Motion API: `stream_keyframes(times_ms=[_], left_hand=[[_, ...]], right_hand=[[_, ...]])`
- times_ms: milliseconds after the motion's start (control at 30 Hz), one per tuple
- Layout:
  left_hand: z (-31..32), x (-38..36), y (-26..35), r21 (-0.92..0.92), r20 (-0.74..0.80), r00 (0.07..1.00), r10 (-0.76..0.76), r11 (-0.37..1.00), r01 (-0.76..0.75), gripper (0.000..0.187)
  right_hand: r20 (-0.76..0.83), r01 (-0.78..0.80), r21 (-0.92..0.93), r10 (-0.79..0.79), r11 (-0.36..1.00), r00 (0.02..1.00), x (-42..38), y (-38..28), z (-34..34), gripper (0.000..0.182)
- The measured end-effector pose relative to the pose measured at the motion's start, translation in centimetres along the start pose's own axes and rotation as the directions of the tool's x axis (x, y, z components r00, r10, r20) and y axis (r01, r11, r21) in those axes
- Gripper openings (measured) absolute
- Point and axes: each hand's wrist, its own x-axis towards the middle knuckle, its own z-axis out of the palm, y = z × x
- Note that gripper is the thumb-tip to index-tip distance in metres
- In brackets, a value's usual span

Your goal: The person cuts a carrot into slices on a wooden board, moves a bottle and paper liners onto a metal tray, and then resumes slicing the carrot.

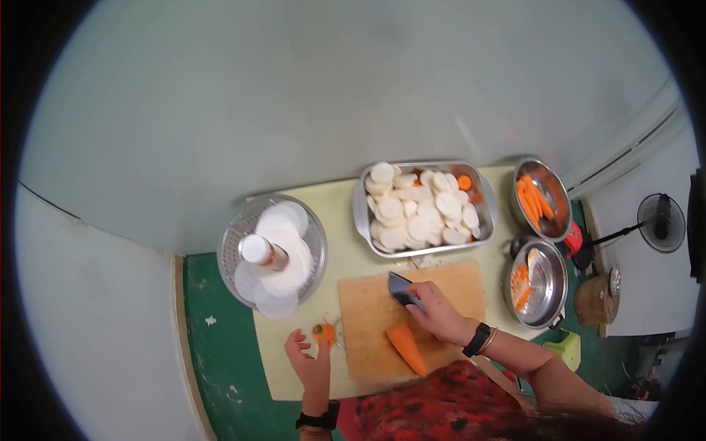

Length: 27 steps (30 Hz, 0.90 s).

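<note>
On the wooden cutting board (368, 338), a large peeled carrot (406, 349) lies at a slant, its cut end toward the far side. My right hand (437, 312) is closed round a knife (401, 288) with a dark blade, held over the board just beyond the carrot. Left of the board, my left hand (310, 364) has its fingers and thumb apart. A cut-off carrot top (323, 333) with a dark stem spot sits right at its thumb tip, on the table side of the hand.
A steel tray (359, 213) of white slices and some carrot stands behind the board. To the left is a colander (234, 239) with white discs and a white-capped bottle (265, 252). Steel bowls with carrots (566, 209) and peelings (560, 283) stand right, on the pale table (334, 198).
</note>
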Motion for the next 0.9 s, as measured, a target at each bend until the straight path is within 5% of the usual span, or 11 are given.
stream_keyframes(times_ms=[100,200,400,600,700,900], left_hand=[[3.3,-5.5,-2.2,0.083,0.120,0.991,0.058,0.994,-0.068,0.058],[7.2,-10.0,-2.3,0.081,0.181,0.979,-0.088,0.994,0.075,0.066],[13.2,-12.0,-1.3,0.229,0.211,0.973,0.095,0.963,-0.144,0.088],[16.1,-10.1,-3.2,0.180,0.207,0.951,0.229,0.947,-0.267,0.085],[15.9,-10.4,-2.7,0.218,0.227,0.934,0.275,0.921,-0.324,0.082],[15.9,-13.1,-1.3,0.396,0.259,0.931,0.257,0.851,-0.345,0.070]], right_hand=[[0.044,-0.025,-0.140,0.032,0.990,0.999,-5.3,3.3,-1.7,0.037],[0.091,-0.033,-0.194,0.052,0.980,0.995,-8.9,5.9,-2.6,0.040],[0.134,-0.019,-0.238,0.053,0.971,0.990,-11.7,6.9,-2.8,0.050],[0.120,0.038,-0.099,-0.026,0.994,0.992,-11.5,10.6,-0.6,0.043],[0.107,-0.113,-0.026,0.115,0.993,0.988,-11.3,10.6,-0.8,0.045],[-0.016,-0.126,-0.022,0.125,0.992,0.992,-10.8,11.5,-2.7,0.035]])
